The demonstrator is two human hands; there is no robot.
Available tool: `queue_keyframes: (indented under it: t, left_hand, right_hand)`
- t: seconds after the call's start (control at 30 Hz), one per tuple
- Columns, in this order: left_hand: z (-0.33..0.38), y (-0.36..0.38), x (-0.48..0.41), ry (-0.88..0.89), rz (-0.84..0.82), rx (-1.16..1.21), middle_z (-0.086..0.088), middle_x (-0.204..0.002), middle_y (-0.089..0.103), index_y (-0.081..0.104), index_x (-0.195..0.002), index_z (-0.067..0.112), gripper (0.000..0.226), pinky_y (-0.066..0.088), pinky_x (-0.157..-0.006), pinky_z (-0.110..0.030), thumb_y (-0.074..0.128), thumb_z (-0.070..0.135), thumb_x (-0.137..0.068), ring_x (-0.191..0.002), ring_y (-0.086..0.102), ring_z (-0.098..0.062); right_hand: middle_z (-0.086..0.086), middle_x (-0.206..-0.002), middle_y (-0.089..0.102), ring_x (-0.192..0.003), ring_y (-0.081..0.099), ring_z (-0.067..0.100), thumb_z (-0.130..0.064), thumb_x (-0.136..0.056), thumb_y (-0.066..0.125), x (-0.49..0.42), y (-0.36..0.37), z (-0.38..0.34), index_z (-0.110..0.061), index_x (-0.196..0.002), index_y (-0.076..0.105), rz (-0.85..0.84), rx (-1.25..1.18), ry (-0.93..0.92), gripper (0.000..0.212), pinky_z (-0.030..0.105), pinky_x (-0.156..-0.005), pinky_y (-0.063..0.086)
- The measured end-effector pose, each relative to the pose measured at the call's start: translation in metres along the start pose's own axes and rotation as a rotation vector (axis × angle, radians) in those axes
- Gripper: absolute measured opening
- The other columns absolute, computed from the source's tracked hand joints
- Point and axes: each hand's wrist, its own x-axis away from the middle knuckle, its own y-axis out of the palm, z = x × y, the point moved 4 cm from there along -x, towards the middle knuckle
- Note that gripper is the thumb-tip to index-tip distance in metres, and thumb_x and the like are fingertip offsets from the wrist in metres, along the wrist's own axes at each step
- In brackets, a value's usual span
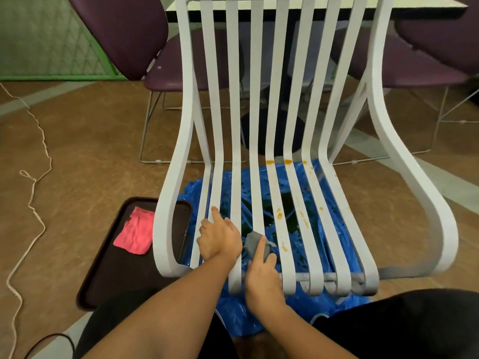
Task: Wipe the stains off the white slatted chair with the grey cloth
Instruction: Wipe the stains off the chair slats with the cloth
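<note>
The right hand [261, 277] has its grip clenched on the grey cloth [253, 241], index finger laid straight over it, pressing it onto a seat slat of the white slatted chair [295, 104] near the front edge. The left hand [219, 238] rests on the slats just beside it, forefinger stretched along one slat; its other fingers seem to curl round the slat's edge, though the angle makes that hard to confirm. Orange stains [279, 216] dot the slats to the right of the cloth and along the bend where seat meets back.

The chair stands on a brown floor [85, 151] over a crumpled blue plastic sheet [328, 203]. A white cord [41, 136] trails across the floor on the left, before a green mesh fence [51, 45]. Behind the chair stand purple chairs [176, 71] and a white-topped table [404, 7].

A dark tray [121, 275] lies on the floor left of the chair, holding a crumpled pink cloth [135, 234].
</note>
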Motion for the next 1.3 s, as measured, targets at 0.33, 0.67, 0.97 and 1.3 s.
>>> queue_keyframes:
  t: [0.33,0.67,0.97,1.3]
  left_hand:
    - [0.0,0.004,-0.002,-0.021,0.0,-0.011,-0.018,-0.136,0.052,0.023,-0.156,0.022,0.056,0.047,-0.091,-0.044,0.035,0.039,-0.104,-0.117,0.055,-0.031]
    - [0.0,0.005,-0.002,-0.015,0.006,-0.018,-0.016,-0.135,0.051,0.021,-0.157,0.021,0.057,0.048,-0.091,-0.043,0.032,0.04,-0.105,-0.116,0.055,-0.029]
    - [0.001,0.007,-0.002,-0.03,0.002,-0.036,-0.016,-0.139,0.048,0.018,-0.16,0.022,0.058,0.046,-0.095,-0.041,0.029,0.04,-0.106,-0.121,0.053,-0.028]
    - [-0.001,0.012,-0.004,-0.043,0.015,-0.013,-0.013,-0.139,0.05,0.022,-0.158,0.025,0.059,0.049,-0.092,-0.043,0.031,0.043,-0.103,-0.122,0.054,-0.027]
  right_hand:
    - [0.025,-0.152,0.023,-0.1,0.057,0.032,-0.028,-0.106,0.036,-0.072,-0.022,-0.023,-0.026,-0.156,-0.022,-0.076,-0.182,0.039,0.076,0.037,-0.076,0.046]
    - [0.029,-0.152,0.022,-0.119,0.053,0.041,-0.028,-0.101,0.051,-0.155,-0.052,-0.055,-0.014,-0.156,-0.02,-0.054,-0.023,0.004,0.091,0.047,-0.1,0.047]
    - [0.033,-0.157,0.013,-0.134,0.043,0.044,-0.019,-0.096,0.058,-0.225,-0.061,-0.069,-0.012,-0.155,-0.021,-0.065,0.021,0.021,0.099,0.05,-0.108,0.04]
    - [0.031,-0.155,0.023,-0.133,0.045,0.042,-0.017,-0.097,0.055,-0.289,-0.071,-0.08,-0.005,-0.153,-0.022,0.006,-0.043,0.04,0.097,0.048,-0.104,0.043]
